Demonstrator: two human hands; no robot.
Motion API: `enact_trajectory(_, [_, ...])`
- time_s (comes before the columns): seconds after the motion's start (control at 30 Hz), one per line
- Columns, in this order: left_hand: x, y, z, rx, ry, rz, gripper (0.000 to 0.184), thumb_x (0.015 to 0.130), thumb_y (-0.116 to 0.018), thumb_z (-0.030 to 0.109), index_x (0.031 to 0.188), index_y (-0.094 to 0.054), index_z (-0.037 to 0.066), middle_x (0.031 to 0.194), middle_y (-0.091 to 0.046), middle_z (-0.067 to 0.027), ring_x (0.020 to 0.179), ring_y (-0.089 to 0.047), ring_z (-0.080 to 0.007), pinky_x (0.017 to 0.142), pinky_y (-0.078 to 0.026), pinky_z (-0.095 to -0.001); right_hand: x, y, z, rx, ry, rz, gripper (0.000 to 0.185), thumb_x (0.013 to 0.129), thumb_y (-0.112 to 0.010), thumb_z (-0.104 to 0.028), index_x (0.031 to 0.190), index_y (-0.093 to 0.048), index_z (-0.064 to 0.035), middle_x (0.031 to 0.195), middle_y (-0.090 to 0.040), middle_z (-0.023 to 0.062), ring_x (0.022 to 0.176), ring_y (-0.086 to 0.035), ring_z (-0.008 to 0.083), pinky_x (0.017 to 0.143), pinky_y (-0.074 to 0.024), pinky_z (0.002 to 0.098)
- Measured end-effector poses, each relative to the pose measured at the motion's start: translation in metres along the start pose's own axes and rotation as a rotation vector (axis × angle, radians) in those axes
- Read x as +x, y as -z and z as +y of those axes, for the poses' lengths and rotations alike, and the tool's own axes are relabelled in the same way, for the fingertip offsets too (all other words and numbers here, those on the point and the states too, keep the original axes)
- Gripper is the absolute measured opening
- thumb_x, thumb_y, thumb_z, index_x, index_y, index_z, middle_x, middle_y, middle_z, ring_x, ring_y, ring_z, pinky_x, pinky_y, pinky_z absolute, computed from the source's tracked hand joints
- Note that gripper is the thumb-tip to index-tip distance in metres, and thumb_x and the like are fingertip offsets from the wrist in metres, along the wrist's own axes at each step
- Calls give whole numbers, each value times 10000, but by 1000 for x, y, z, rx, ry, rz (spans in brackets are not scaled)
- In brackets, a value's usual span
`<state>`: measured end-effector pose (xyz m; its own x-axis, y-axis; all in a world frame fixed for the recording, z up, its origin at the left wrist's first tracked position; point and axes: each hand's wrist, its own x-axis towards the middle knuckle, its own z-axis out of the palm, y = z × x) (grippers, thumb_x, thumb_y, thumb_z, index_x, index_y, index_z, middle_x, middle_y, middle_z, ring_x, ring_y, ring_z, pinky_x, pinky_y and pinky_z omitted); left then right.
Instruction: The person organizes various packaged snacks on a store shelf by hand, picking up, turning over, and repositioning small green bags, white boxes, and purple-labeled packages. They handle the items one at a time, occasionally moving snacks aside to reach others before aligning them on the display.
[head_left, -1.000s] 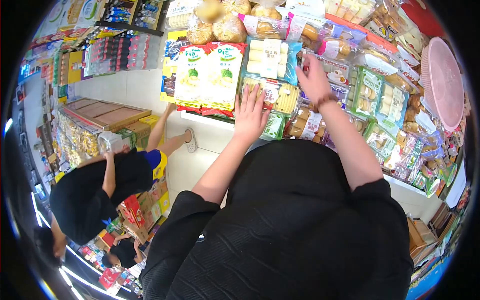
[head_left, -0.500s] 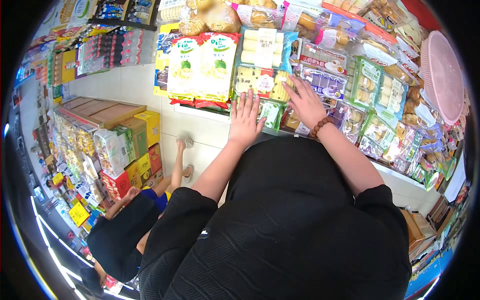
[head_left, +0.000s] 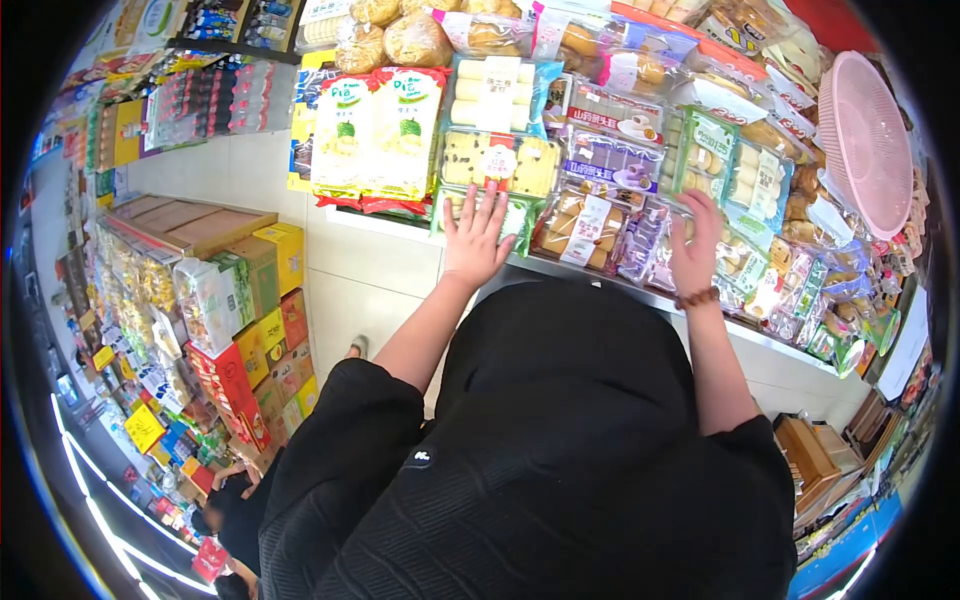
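green pack (head_left: 519, 214) partly hidden by left hand (head_left: 476, 240) | palm down, fingers spread | right hand (head_left: 697, 245): fingers bent, can't tell if pinching

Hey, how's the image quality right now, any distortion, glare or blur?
Head view: strong fisheye bending, black corners all round; head view: the two white snack bags look nearly washed out; head view: the left hand is fairly crisp, while goods along the far left edge look small and soft.
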<state>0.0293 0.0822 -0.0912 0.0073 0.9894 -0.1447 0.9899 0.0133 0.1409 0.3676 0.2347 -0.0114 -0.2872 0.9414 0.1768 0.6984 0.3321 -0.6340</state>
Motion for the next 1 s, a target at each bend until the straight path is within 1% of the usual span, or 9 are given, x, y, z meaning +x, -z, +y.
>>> enact_trajectory(0.17, [3, -8, 3, 39, 57, 59, 752, 1019, -493, 502, 1659, -227, 210, 1749, -119, -46, 1612, -78, -299, 1247, -25, -658, -55, 90, 90, -83, -161, 175, 284, 927, -614, -21, 1205, -657, -61, 1279, -629, 141, 1255, -545, 343, 1111, -380, 465])
enact_trajectory(0.33, [2, 13, 34, -61, 210, 84, 724, 1023, -551, 336, 1651, -236, 161, 1747, -89, -118, 1608, -64, -356, 1244, 7, -652, -95, 153, 141, -97, -259, 137, 316, 943, -633, -70, 1259, -623, -50, 1320, -596, 158, 1269, -533, 351, 1115, -380, 465])
enact_trajectory(0.37, [2, 20, 48, -99, 179, 151, 677, 1022, -543, 291, 1628, -285, 133, 1727, -161, -133, 1600, -106, -366, 1247, 0, -641, -101, 162, 156, -108, -263, 27, 473, 924, -675, -91, 1383, -560, -75, 1446, -536, 148, 1336, -489, 329, 1116, -390, 451])
enact_trajectory(0.47, [8, 34, 102, -160, 66, 100, 630, 1008, -563, 256, 1592, -358, 136, 1689, -253, -136, 1586, -152, -377, 1252, -8, -625, -97, 172, 176, -165, -114, -168, 836, 806, -818, -159, 1527, -404, -74, 1513, -486, 179, 1429, -420, 391, 1184, -332, 501])
enact_trajectory(0.53, [18, 33, 149, -224, -45, 137, 583, 973, -617, 226, 1529, -452, 169, 1578, -401, -107, 1551, -258, -343, 1255, -70, -609, -88, 166, 176, -193, -77, -244, 942, 767, -848, -168, 1560, -348, -79, 1519, -475, 191, 1454, -396, 392, 1220, -288, 512])
enact_trajectory(0.67, [38, 26, 238, -277, -155, 36, 593, 931, -652, 205, 1496, -478, 160, 1512, -458, -99, 1482, -361, -327, 1234, -166, -596, -80, 146, 199, -223, -27, -338, 1074, 711, -891, -191, 1592, -286, -91, 1505, -481, 204, 1461, -397, 379, 1264, -231, 518])
enact_trajectory(0.83, [40, 1, 295, -354, -5, 61, 666, 892, -684, 187, 1511, -442, 148, 1525, -419, -132, 1457, -372, -335, 1212, -220, -590, -71, 174, 200, -64, 17, -293, 965, 663, -873, -132, 1518, -427, -86, 1388, -568, 201, 1367, -488, 379, 1238, -319, 486])
enact_trajectory(0.93, [36, 11, 311, -386, 12, 75, 618, 898, -690, 173, 1479, -484, 130, 1503, -458, -141, 1427, -411, -355, 1205, -269, -552, -82, 208, 206, -28, 35, -238, 941, 662, -874, -143, 1500, -453, -66, 1390, -568, 203, 1353, -492, 404, 1213, -346, 492])
enact_trajectory(1.0, [37, 15, 318, -589, -6, 58, 561, 929, -679, 160, 1463, -515, 115, 1446, -523, -144, 1385, -471, -341, 1181, -335, -493, -92, 226, 211, 27, 4, -209, 947, 647, -874, -143, 1494, -461, -45, 1396, -564, 211, 1343, -496, 420, 1179, -372, 495])
